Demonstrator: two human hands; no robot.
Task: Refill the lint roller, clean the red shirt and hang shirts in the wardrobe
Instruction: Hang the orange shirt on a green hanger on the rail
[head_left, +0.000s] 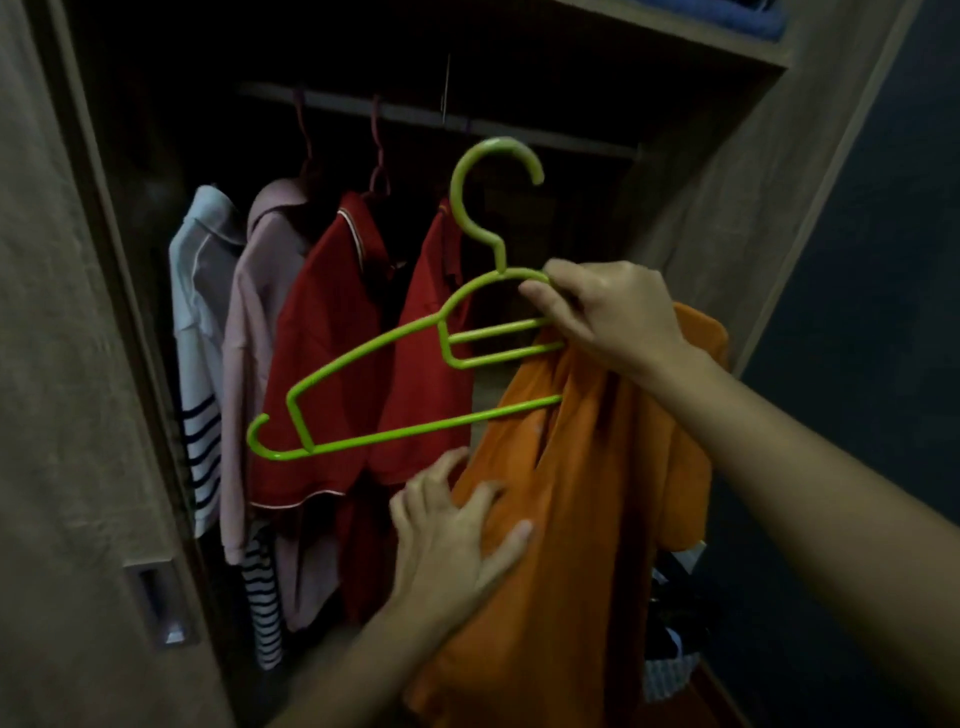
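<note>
Start with the wardrobe (727, 218): its rail (519, 127) runs across the dark far top, and four shirts already hang from it. From the left they are a pale one with striped sleeves (200, 322), a pinkish one (249, 332), then two red shirts (322, 353) side by side. There is free rail to the right of them.

Your orange shirt (587, 467) hangs in front of you, near right, bunched and half threaded on the green hanger (395, 353). Judge it soft, limp and light. It will fold and slide rather than hold any shape, so steady it by the body and feed the hanger's free left arm up through the neck or hem.

The hanger looks like thin, stiff plastic, light and somewhat smooth, so fabric may slip off its shoulders. Take it just under the hook, where the shoulders meet.

Your right hand (613, 317) already has a closed grip there, fingers curled round the right shoulder bar with orange fabric beneath. Your left hand (457, 535) lies spread against the cloth lower down, fingers open, pressing rather than holding.

No brand, label or writing can be read on any shirt or on the hanger; the light is too dim for small print.
</note>
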